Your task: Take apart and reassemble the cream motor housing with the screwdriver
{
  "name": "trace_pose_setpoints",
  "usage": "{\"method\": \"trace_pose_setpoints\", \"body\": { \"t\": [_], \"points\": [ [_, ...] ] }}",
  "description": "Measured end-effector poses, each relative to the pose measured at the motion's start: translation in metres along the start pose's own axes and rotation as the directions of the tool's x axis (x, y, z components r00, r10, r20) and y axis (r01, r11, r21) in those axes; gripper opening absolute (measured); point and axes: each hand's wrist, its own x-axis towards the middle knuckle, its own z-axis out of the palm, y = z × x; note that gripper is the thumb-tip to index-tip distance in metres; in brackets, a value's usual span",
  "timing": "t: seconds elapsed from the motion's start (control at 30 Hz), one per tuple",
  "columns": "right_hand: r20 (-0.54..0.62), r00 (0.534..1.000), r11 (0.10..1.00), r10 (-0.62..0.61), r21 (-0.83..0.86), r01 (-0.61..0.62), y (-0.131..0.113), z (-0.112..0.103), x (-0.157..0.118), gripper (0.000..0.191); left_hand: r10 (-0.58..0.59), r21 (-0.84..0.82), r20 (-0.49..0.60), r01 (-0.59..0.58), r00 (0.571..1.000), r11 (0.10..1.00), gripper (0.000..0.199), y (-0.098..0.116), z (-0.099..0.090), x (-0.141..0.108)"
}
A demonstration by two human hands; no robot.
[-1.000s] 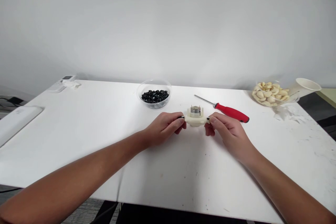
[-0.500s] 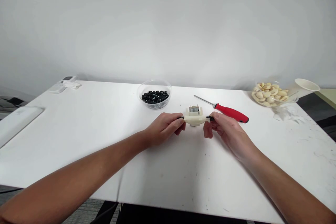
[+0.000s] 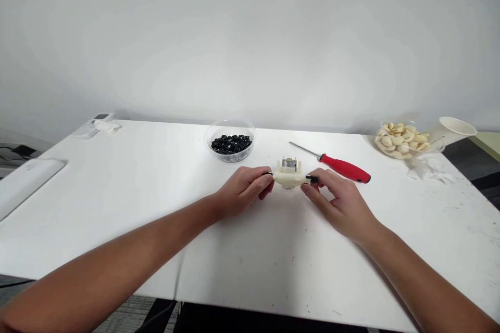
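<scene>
White desk [image 3: 156, 250], left to right: clear bowl [image 3: 230, 155] of black faceted pieces [image 3: 231, 144]; left hand [image 3: 244, 191] pinching the left end of a cream plastic housing [image 3: 287, 179], held between both hands, with a small metal motor [image 3: 289, 164] upright in it; right hand [image 3: 338, 205] closed narrowly on a black stub [image 3: 312, 179] at the housing's right end. Just behind lies a red-handled screwdriver [image 3: 344, 169], and far right a glass bowl [image 3: 390, 150] of pale curved pieces [image 3: 402, 139] beside a tilted paper cup [image 3: 456, 127]

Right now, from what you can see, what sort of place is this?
Probably a workshop or assembly bench: a red-handled steel screwdriver lies on the white table, near a clear round bowl of small black parts.
</scene>
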Motion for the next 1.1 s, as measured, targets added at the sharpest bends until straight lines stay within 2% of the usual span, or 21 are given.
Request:
{"method": "trace_pose_setpoints", "body": {
  "t": [0.1,0.3,0.6,0.83,1.0,1.1],
  "points": [
    [0.011,0.999,0.996,-0.045,-0.081,0.046,-0.0015,-0.0032,0.0013,0.026,0.000,-0.001,-0.005,0.000,1.000,1.000,0.041,0.0001,0.0002,-0.0007],
    [0.121,0.991,0.994,-0.062,-0.087,0.073,-0.0045,-0.0079,0.0020,0.032,-0.042,-0.028,-0.031,0.041,0.999,0.999,0.044,-0.0024,0.0017,-0.0005],
    [0.060,0.989,0.970,-0.134,-0.194,0.144,0.0045,-0.0027,0.0047,0.045,-0.055,-0.005,-0.066,0.054,0.996,0.999,0.050,-0.0045,0.0024,0.0005],
    [0.087,0.996,0.985,-0.019,-0.171,0.034,-0.0012,-0.0031,0.0044,0.049,-0.037,0.169,-0.127,0.059,0.991,0.984,0.045,-0.0006,0.0049,0.0014],
    [0.024,0.994,0.983,0.111,-0.151,-0.106,-0.0010,-0.0024,0.0046,0.053,-0.045,0.313,-0.157,0.092,0.987,0.945,0.042,-0.0005,0.0079,0.0036],
    [0.033,0.994,0.989,0.104,-0.113,-0.100,-0.0004,-0.0027,0.0041,0.054,-0.044,0.315,-0.146,0.088,0.988,0.945,0.044,-0.0031,0.0084,0.0044]
  ]
}}
